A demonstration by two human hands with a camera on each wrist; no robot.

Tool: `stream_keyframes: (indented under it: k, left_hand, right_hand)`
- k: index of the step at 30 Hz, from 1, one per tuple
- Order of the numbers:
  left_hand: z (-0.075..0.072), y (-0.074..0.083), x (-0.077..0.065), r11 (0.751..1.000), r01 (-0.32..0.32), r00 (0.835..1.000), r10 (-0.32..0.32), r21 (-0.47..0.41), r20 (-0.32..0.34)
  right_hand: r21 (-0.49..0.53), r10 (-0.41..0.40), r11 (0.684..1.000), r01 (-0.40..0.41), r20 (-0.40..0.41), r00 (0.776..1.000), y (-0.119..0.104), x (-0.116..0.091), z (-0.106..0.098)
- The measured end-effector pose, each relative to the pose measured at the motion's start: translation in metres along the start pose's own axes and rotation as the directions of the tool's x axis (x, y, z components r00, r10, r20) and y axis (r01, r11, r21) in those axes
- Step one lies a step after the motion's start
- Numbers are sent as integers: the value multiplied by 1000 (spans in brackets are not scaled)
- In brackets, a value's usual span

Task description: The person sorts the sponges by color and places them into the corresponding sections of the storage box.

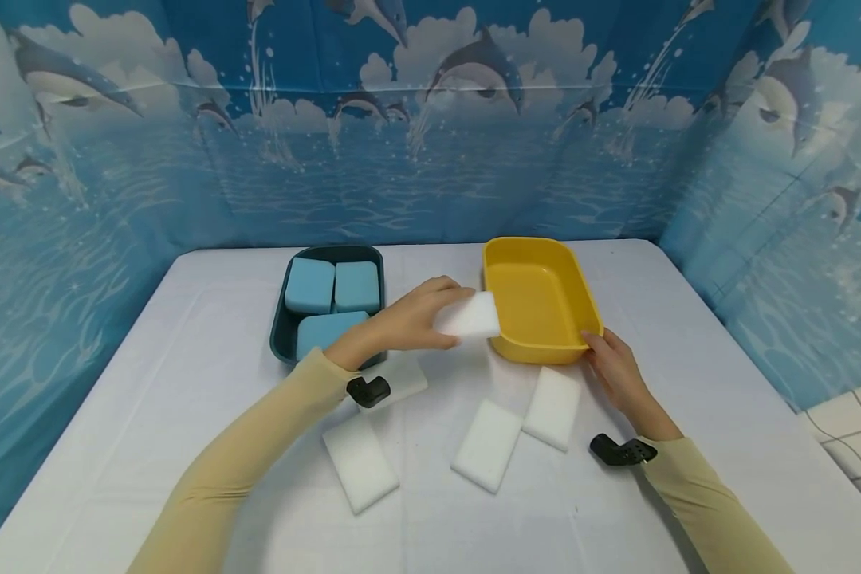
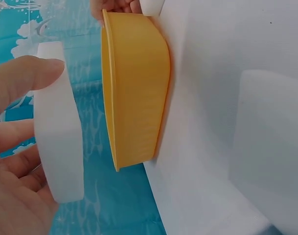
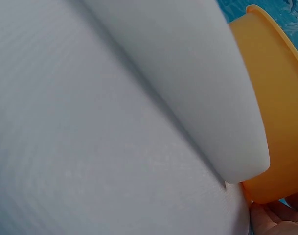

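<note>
now, the left hand pinches a white block above the counter, beside the yellow bin; the right hand grips the bin's near right corner.

Head view evenly lit w/ soft shadows; R wrist dimmer, blurrier.
</note>
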State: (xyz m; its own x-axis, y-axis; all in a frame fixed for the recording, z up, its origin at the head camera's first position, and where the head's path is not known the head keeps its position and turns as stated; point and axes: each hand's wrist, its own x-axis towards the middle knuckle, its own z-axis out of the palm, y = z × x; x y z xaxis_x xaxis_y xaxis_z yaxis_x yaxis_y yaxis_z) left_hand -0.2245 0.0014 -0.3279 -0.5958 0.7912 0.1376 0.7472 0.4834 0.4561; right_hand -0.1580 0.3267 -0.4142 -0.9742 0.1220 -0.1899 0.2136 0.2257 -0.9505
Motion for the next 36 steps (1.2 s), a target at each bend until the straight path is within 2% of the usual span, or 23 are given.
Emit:
stream_keyframes:
  k: [12,19,23,36]
  left_hand:
    - [7,1,25,999,38,999,-38,-22,0]
    - [11,2,38,997,62,998,-62,-47,18]
    - [12,4,43,996,59,998,-57,-63,24]
    - [18,11,71,998,63,997,-62,-28,35]
  right_hand:
    - [25,-17,1000,17,0,1000,-1,-1,1]
    - [-26,13,1000,-13,-11,1000,-1,0,2]
    - [-41,3,999,-2,3,1000,-1,-1,2]
    - [-92,-16,996,15,-10,1000,0,-1,4]
